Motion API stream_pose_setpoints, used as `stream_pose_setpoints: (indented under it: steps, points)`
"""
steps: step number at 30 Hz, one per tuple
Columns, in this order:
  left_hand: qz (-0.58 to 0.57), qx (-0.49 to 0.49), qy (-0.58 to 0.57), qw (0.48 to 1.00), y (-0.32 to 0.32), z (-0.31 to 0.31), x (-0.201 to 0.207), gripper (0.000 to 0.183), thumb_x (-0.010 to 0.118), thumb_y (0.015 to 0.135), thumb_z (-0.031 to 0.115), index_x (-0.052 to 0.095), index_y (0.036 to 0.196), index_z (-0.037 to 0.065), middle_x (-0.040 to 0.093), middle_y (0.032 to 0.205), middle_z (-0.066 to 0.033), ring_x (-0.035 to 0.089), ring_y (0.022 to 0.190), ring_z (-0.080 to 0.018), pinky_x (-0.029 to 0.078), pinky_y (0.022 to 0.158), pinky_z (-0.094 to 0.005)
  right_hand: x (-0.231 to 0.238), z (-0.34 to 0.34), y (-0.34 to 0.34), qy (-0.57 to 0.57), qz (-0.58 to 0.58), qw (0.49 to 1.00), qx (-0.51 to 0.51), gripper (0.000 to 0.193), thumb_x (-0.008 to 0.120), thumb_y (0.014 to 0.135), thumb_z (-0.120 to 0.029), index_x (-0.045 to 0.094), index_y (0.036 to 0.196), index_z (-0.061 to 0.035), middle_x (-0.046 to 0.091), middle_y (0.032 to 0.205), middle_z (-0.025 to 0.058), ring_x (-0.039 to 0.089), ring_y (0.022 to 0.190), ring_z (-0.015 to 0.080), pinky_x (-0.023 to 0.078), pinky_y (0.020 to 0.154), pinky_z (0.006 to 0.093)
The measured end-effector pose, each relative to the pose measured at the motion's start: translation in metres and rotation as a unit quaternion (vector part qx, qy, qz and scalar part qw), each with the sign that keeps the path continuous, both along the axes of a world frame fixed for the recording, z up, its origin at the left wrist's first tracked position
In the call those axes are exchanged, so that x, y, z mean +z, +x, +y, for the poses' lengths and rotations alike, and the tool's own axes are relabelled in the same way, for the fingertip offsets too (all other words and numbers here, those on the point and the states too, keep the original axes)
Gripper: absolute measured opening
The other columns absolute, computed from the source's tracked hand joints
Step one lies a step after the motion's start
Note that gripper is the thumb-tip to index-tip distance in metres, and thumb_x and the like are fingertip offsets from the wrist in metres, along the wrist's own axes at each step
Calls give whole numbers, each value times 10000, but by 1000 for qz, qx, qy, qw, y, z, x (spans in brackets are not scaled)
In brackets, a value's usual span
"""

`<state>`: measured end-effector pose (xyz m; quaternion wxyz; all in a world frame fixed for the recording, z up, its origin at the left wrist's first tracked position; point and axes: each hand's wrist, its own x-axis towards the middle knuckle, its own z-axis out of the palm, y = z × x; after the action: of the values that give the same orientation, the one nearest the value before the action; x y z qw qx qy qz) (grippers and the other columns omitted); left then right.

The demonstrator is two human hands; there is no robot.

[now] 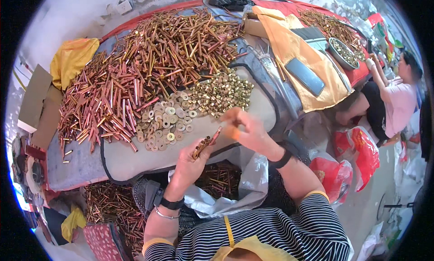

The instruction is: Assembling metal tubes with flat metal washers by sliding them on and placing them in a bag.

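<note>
My left hand [190,165] is closed around a few copper-coloured bolts [201,148], their ends showing above its fingers. One bolt points up and right toward my right hand [249,130]. That hand is raised beside it, at the near edge of the nut pile; its fingers are smeared by motion, so I cannot make out whether they hold anything. Small brass-coloured nuts [222,92] lie heaped on the pale mat [131,163]. Flat round washers [168,121] lie to their left. Behind both spreads a large heap of long copper-coloured bolts [158,53].
A white sack [254,177] with more bolts lies open at my lap. Right of the mat, a phone [305,75] rests on yellow cloth [282,44]. Red plastic bags [357,154] stand on the floor. A co-worker [398,96] sits at far right near a bowl [342,54] of small parts.
</note>
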<state>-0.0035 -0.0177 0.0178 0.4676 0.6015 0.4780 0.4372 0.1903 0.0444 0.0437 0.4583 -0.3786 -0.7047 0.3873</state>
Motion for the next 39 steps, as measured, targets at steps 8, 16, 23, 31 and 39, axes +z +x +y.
stream_pose_setpoints:
  steps: [8,16,23,31,39]
  points:
    - [-11,-5,-42,999,-3,-5,1,223,584,911,79,614,1129,44,484,742,70,399,668,-41,361,576,-204,0,2,3,-36,-35,998,48,153,645,853,-156,586,892,-20,579,722,49,549,679,137,450,633,278]
    - [-18,-16,-21,999,-3,-5,0,213,588,924,146,628,1096,26,559,797,83,460,700,-33,392,615,-196,-11,5,7,-5,13,998,61,157,661,837,-133,593,896,-5,622,795,59,575,735,127,459,651,272]
    - [-15,-21,-7,1000,-5,-3,0,222,575,924,115,601,1133,45,431,701,78,364,649,-44,330,556,-211,-12,10,7,-139,-6,987,78,136,650,843,-119,602,898,-4,614,781,52,552,729,96,459,655,260]
    - [-6,-25,-11,1000,-4,-3,-1,203,584,918,110,603,1109,43,430,702,78,365,646,-42,324,552,-209,-19,6,3,-101,-57,991,63,169,650,850,-168,611,902,-12,623,804,60,565,766,108,452,669,256]
    - [12,-35,-27,999,-9,-4,4,187,582,920,107,628,1075,12,557,830,68,461,742,-34,398,653,-191,-19,4,2,-144,-41,987,59,175,646,858,-172,604,920,-14,602,770,50,553,709,119,445,649,266]
